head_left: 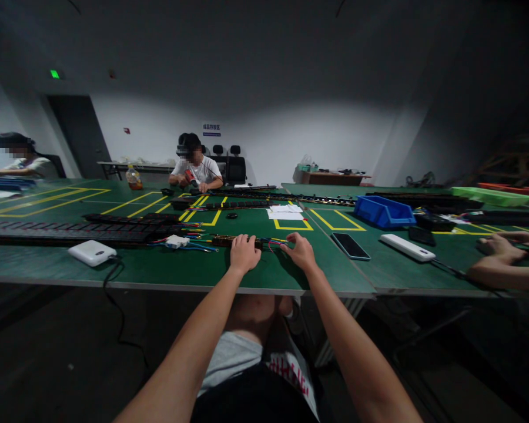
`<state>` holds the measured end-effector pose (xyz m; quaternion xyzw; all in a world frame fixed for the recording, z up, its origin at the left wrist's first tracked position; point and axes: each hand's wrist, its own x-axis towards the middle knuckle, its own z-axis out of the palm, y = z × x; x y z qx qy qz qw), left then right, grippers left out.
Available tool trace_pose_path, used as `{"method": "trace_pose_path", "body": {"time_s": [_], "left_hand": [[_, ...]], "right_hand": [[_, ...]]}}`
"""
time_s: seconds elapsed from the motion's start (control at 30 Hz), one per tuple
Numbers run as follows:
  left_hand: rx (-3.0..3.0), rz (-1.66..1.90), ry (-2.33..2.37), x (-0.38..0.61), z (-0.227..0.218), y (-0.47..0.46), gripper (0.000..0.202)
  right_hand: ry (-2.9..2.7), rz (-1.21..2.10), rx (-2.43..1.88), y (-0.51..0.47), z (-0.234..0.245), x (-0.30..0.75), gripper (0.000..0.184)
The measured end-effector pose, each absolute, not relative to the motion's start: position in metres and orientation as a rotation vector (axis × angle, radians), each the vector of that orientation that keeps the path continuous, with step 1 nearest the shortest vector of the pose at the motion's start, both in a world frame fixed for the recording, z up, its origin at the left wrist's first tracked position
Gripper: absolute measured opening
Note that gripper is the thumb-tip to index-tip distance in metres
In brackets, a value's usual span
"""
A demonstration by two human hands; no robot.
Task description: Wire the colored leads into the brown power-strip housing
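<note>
Black strip [223,239] is pinned to the table [158,267] by the flat, unclasped left grip [244,254]; coloured wires [274,241] are pinched in the right grip [300,251]; gentle tension is advised.

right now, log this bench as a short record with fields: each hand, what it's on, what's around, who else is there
left hand: palm down on the dark strip
right hand: fingertips at the coloured wires at the strip's end; grip unclear
surface: green table with yellow tape lines
left of hands: white power bank
right of hands: phone lying flat, white bar-shaped device, blue bin
behind hands: white papers
others: co-worker's hands at far right; a person seated across the table
</note>
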<state>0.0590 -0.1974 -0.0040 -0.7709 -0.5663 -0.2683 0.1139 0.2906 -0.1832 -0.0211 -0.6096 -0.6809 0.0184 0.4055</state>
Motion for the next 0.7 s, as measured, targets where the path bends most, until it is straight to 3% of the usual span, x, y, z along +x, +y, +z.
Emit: {"method": "trace_pose_path", "body": {"time_s": [0.3, 0.7], "left_hand": [[-2.269, -0.799, -1.649, 0.0585, -0.006, -0.1956, 0.042], [-2.276, -0.794, -1.658, 0.0589, -0.004, -0.197, 0.041]], "right_hand": [[-1.705, 0.024, -1.527, -0.1811, -0.0206, 0.2903, 0.015], [-1.601, -0.039, -1.563, -0.1871, -0.0149, 0.2916, 0.023]]}}
